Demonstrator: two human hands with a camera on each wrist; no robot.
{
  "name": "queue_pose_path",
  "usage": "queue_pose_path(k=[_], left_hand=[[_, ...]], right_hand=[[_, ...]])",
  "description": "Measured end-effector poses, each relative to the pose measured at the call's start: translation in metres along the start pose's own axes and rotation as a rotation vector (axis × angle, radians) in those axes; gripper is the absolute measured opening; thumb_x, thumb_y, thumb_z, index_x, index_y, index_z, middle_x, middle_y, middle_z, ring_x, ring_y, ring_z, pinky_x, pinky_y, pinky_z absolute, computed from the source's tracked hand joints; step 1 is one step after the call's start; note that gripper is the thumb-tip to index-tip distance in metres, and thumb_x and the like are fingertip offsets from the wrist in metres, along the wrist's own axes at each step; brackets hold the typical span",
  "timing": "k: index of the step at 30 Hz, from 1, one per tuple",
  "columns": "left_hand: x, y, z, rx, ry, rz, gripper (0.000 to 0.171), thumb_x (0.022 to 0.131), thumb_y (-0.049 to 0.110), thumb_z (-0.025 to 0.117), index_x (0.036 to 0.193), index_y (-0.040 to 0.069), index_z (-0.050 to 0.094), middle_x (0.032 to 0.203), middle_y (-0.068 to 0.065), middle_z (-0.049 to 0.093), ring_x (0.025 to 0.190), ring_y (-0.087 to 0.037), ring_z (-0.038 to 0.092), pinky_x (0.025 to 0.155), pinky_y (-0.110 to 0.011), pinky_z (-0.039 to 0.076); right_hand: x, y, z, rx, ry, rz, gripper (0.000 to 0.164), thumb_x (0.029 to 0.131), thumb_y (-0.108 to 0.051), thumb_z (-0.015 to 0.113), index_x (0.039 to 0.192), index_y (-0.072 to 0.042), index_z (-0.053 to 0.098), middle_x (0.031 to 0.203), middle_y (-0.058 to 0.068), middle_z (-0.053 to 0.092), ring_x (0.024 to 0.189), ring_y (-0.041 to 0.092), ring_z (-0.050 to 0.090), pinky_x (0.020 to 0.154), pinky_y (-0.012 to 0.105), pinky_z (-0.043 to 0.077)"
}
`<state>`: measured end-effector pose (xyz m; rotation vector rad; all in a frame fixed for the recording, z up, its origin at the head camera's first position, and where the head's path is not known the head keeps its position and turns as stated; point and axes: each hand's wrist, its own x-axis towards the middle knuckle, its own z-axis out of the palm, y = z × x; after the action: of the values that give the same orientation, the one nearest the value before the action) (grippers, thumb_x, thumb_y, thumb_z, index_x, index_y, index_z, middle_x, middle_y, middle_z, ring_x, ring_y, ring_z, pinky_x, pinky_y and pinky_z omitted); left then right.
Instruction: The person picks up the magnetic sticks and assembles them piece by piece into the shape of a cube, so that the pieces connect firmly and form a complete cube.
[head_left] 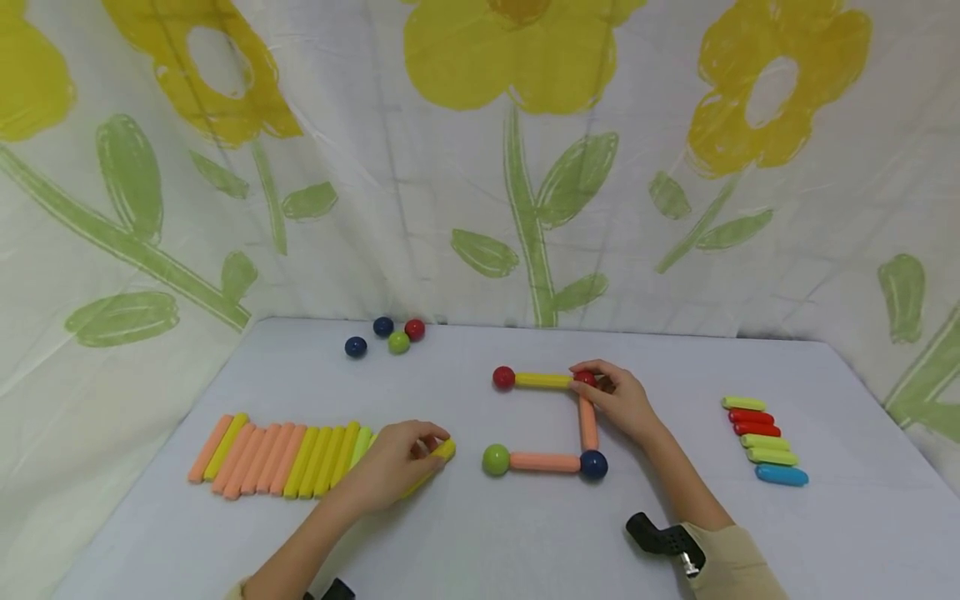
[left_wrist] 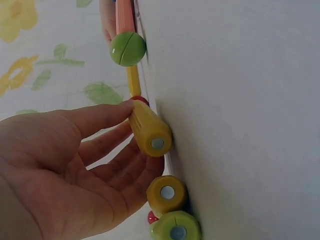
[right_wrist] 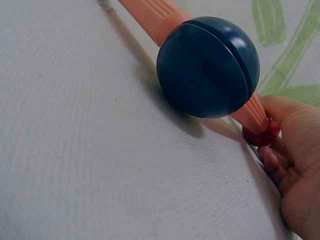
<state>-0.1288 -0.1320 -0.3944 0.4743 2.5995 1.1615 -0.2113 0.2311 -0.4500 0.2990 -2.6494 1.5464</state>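
My left hand pinches a yellow magnetic rod between thumb and fingers, beside the row of rods. In the left wrist view, a round metal tip shows on the held rod's near end. At the upper right corner of a three-sided figure, my right hand grips a red ball. From that ball a yellow rod runs left to another red ball. An orange rod leads down to a dark blue ball; another orange rod joins it to a green ball.
Orange, yellow and green rods lie side by side at the left. Several loose balls sit near the table's back edge. Shorter green, red and blue rods are stacked in a column at the right. A flowered cloth hangs behind.
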Motion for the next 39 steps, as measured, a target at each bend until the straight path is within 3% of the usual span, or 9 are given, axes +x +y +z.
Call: queue_pose_path(k=[5,10,19,27,39], left_hand=[[0.014,0.005,0.004,-0.125,0.055,-0.066,0.027,0.100,0.008,0.072,0.126,0.001,0.072,0.106,-0.007,0.071,0.087,-0.016,0.064,0.074,-0.028,0.058],[0.037,0.008,0.008,-0.289,0.108,-0.191,0.029,0.101,0.009,0.070,0.129,0.000,0.071,0.109,-0.010,0.073,0.085,-0.017,0.065,0.076,-0.031,0.061],[0.070,0.014,0.020,-0.611,0.125,-0.352,0.037,0.105,0.011,0.064,0.140,-0.003,0.061,0.124,-0.021,0.069,0.097,-0.022,0.070,0.084,-0.035,0.065],[0.074,0.018,0.032,-0.829,0.108,-0.355,0.040,0.106,0.006,0.061,0.142,-0.008,0.056,0.126,-0.024,0.065,0.103,-0.026,0.069,0.093,-0.042,0.063],[0.078,0.019,0.042,-0.869,0.034,-0.338,0.045,0.109,0.006,0.057,0.150,-0.010,0.050,0.143,-0.027,0.060,0.125,-0.031,0.064,0.109,-0.045,0.054]], right_hand=[[-0.001,-0.001,0.001,0.003,0.000,0.009,0.028,0.099,-0.016,0.075,0.124,-0.003,0.073,0.099,0.011,0.068,0.079,0.012,0.055,0.061,0.022,0.046],[-0.002,-0.001,0.002,0.006,0.002,0.008,0.028,0.099,-0.016,0.075,0.124,-0.003,0.073,0.098,0.011,0.068,0.078,0.012,0.055,0.061,0.022,0.045],[-0.002,-0.002,0.002,0.005,0.009,0.001,0.028,0.099,-0.016,0.075,0.123,-0.003,0.073,0.100,0.012,0.068,0.079,0.012,0.055,0.062,0.022,0.045],[-0.001,-0.003,0.002,-0.011,0.008,0.005,0.028,0.099,-0.016,0.075,0.124,-0.003,0.073,0.101,0.012,0.068,0.080,0.013,0.055,0.064,0.022,0.045],[-0.001,-0.002,0.000,-0.017,0.000,0.006,0.029,0.099,-0.017,0.075,0.124,-0.003,0.073,0.097,0.011,0.067,0.080,0.014,0.056,0.065,0.022,0.045]])
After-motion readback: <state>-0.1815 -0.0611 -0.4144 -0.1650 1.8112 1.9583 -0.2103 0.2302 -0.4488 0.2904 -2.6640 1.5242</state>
